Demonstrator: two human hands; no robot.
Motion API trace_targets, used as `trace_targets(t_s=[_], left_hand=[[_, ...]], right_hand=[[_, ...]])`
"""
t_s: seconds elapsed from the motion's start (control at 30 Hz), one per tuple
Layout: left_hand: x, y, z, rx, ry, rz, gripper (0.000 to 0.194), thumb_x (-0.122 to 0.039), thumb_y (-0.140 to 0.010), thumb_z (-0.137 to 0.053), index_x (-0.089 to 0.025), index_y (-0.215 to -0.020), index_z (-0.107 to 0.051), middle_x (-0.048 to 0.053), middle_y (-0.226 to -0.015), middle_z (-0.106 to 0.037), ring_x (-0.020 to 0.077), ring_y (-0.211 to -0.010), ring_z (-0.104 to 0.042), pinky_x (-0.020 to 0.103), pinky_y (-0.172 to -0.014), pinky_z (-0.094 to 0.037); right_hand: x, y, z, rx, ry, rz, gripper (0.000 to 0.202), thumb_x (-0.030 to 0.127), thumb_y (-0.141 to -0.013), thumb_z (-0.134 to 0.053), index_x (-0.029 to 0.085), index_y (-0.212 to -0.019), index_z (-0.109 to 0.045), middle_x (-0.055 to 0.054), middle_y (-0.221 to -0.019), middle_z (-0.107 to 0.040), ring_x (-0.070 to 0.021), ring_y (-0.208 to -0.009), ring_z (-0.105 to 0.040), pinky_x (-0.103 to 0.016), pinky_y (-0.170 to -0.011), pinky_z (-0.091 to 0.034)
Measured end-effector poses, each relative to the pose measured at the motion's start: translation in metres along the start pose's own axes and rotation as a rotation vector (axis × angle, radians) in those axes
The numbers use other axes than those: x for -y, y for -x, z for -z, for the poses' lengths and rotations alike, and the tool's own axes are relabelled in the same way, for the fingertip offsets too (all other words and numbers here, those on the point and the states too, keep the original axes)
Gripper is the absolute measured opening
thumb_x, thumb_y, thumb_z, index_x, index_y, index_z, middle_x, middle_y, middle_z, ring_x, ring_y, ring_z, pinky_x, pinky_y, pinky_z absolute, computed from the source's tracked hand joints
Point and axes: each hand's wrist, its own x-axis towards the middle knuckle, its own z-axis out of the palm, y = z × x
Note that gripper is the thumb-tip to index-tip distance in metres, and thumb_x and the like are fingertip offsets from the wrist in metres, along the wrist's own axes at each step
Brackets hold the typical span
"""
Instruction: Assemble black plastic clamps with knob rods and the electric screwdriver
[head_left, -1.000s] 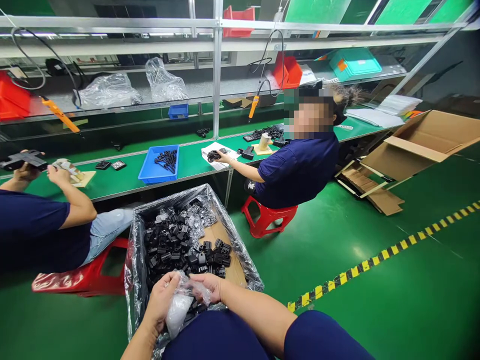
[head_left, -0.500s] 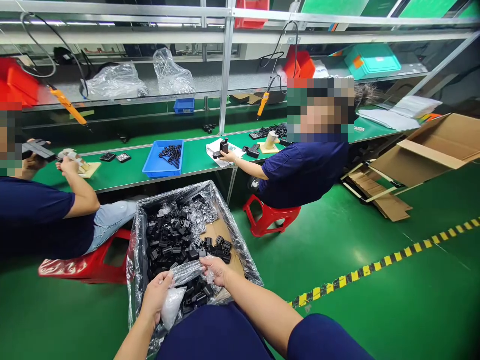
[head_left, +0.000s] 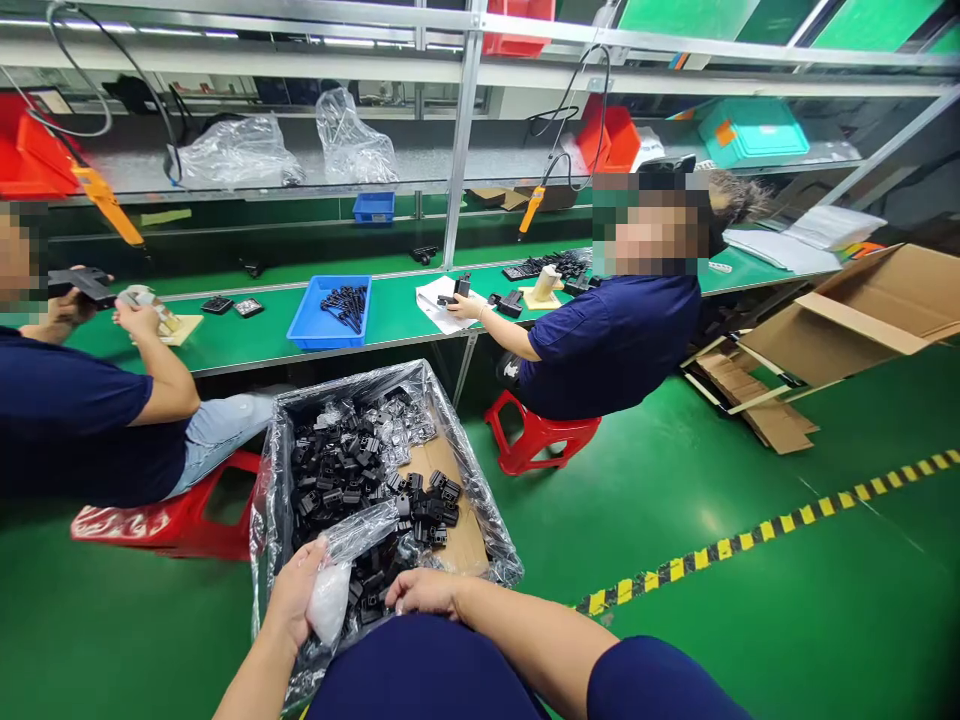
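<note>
Work appears partway along: many black parts [head_left: 337,475] lie unwrapped ahead of the hands, while farther ahead some seem left in clear wrapping [head_left: 397,425]. A clear plastic bag [head_left: 364,530] and a white bundle [head_left: 328,602] are gripped by the left hand [head_left: 296,590] over the lined box [head_left: 474,478]; the right hand [head_left: 424,592] is held apart, fingers curled, its contents impossible to tell.

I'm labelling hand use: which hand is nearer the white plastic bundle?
Left: the left hand holds the white plastic bundle; the right hand is apart, to its right, by black parts.
</note>
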Motion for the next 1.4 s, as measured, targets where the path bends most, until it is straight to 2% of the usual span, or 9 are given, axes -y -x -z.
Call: trace_targets(t_s=[0.13, 0.27, 0.47, 0.6, 0.83, 1.0, 1.13, 1.2, 1.4], left_hand=[[0.003, -0.002, 0.003, 0.028, 0.007, -0.006, 0.022, -0.031, -0.083, -0.071, -0.015, -0.088, -0.058, 0.000, -0.068, -0.056, 0.0102, -0.053, -0.050, 0.022, -0.051, -0.041], [0.004, 0.004, 0.001, 0.109, -0.005, -0.019, 0.047, -0.042, -0.067, -0.086, -0.015, -0.093, -0.058, -0.002, -0.067, -0.057, 0.0096, -0.054, -0.050, 0.022, -0.051, -0.043], [0.002, 0.017, -0.003, 0.271, -0.016, -0.016, 0.073, -0.058, -0.049, -0.094, -0.016, -0.093, -0.052, -0.007, -0.063, -0.054, 0.0066, -0.051, -0.048, 0.018, -0.048, -0.041], [0.002, 0.017, -0.004, 0.325, -0.014, -0.008, 0.073, -0.055, -0.051, -0.095, -0.016, -0.098, -0.054, -0.007, -0.064, -0.056, 0.0057, -0.052, -0.049, 0.017, -0.049, -0.040], [0.005, 0.009, 0.001, 0.287, -0.105, -0.051, 0.076, -0.062, -0.048, -0.093, -0.015, -0.097, -0.058, -0.004, -0.063, -0.058, 0.0071, -0.054, -0.048, 0.019, -0.053, -0.039], [0.016, -0.005, 0.007, 0.264, -0.229, -0.123, 0.071, -0.066, -0.057, -0.084, -0.013, -0.101, -0.064, 0.002, -0.070, -0.063, 0.0128, -0.060, -0.054, 0.025, -0.059, -0.043], [0.017, -0.005, -0.004, 0.024, -0.526, -0.401, 0.082, -0.077, -0.061, -0.067, -0.009, -0.107, -0.065, 0.015, -0.100, -0.068, 0.0233, -0.085, -0.063, 0.035, -0.079, -0.050], [0.012, -0.002, -0.009, -0.035, -0.567, -0.461, 0.073, -0.073, -0.065, -0.066, -0.010, -0.103, -0.067, 0.015, -0.103, -0.068, 0.0247, -0.096, -0.062, 0.035, -0.088, -0.048], [0.002, 0.015, -0.023, 0.197, -0.653, -0.452, 0.047, -0.055, -0.066, -0.079, -0.016, -0.092, -0.074, 0.009, -0.089, -0.071, 0.0212, -0.086, -0.063, 0.030, -0.078, -0.050]], right_hand=[[-0.003, 0.016, 0.005, -0.044, 0.208, -0.018, 0.025, 0.000, -0.057, -0.063, 0.021, -0.068, -0.072, 0.005, -0.064, -0.061, -0.0141, -0.073, -0.058, -0.021, -0.073, -0.043], [0.001, 0.032, 0.011, -0.152, 0.246, 0.010, 0.031, -0.001, -0.052, -0.055, 0.022, -0.063, -0.073, 0.006, -0.061, -0.063, -0.0134, -0.068, -0.056, -0.022, -0.070, -0.041], [0.027, 0.033, 0.005, -0.420, -0.053, 0.108, 0.011, 0.014, -0.075, -0.049, 0.019, -0.066, -0.051, 0.005, -0.053, -0.046, -0.0084, -0.046, -0.037, -0.021, -0.048, -0.025], [0.052, 0.033, 0.006, -0.278, -0.264, 0.123, 0.020, 0.040, -0.089, -0.051, 0.020, -0.090, -0.054, 0.007, -0.062, -0.049, -0.0054, -0.039, -0.027, -0.019, -0.042, -0.017], [0.056, 0.045, 0.013, 0.151, -0.438, 0.100, 0.041, 0.051, -0.080, -0.066, 0.020, -0.107, -0.062, 0.002, -0.069, -0.063, -0.0058, -0.037, -0.034, -0.018, -0.040, -0.013], [0.056, 0.038, 0.006, -0.173, -0.216, 0.166, 0.029, 0.034, -0.062, -0.080, 0.017, -0.080, -0.065, 0.006, -0.059, -0.055, -0.0054, -0.042, -0.033, -0.021, -0.045, -0.018], [0.054, 0.035, 0.004, -0.343, -0.091, 0.258, 0.027, 0.029, -0.061, -0.078, 0.018, -0.064, -0.054, 0.008, -0.053, -0.045, -0.0065, -0.052, -0.034, -0.022, -0.052, -0.020], [0.052, 0.030, 0.008, -0.509, 0.039, 0.356, 0.032, 0.036, -0.063, -0.076, 0.019, -0.061, -0.050, 0.007, -0.055, -0.044, -0.0081, -0.056, -0.035, -0.024, -0.055, -0.023], [0.055, 0.006, -0.006, -0.409, 0.088, 0.438, 0.053, 0.063, -0.065, -0.072, 0.022, -0.061, -0.038, 0.008, -0.055, -0.035, -0.0096, -0.058, -0.030, -0.025, -0.057, -0.022]])
